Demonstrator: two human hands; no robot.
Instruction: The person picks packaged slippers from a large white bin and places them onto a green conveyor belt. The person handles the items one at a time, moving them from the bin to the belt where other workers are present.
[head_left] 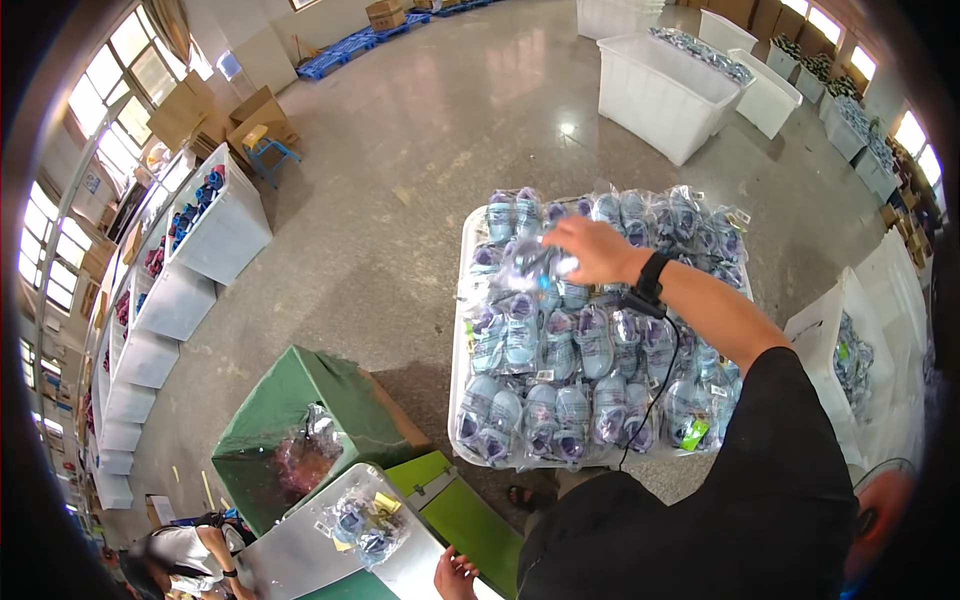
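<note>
My right hand (pixel 592 250) reaches over a white bin (pixel 457 395) filled with small light-blue and purple shoes in clear plastic bags. Its fingers are closed on one bagged pair of shoes (pixel 530 266), which is blurred near the bin's far left part. Rows of other bagged shoes (pixel 592 345) lie around and below it. My left hand (pixel 456 576) is low, beside the edge of a metal-topped table (pixel 285 555), with fingers loosely apart and nothing visible in them. On that table lie more bagged shoes (pixel 365 528) with yellow pieces.
A green box (pixel 290 400) holding crumpled plastic stands left of the bin, beside a green panel (pixel 465 520). White tubs (pixel 660 100) stand far off and along the left wall. A person (pixel 195 560) is at lower left. A cable hangs from my right wrist's black band (pixel 652 278).
</note>
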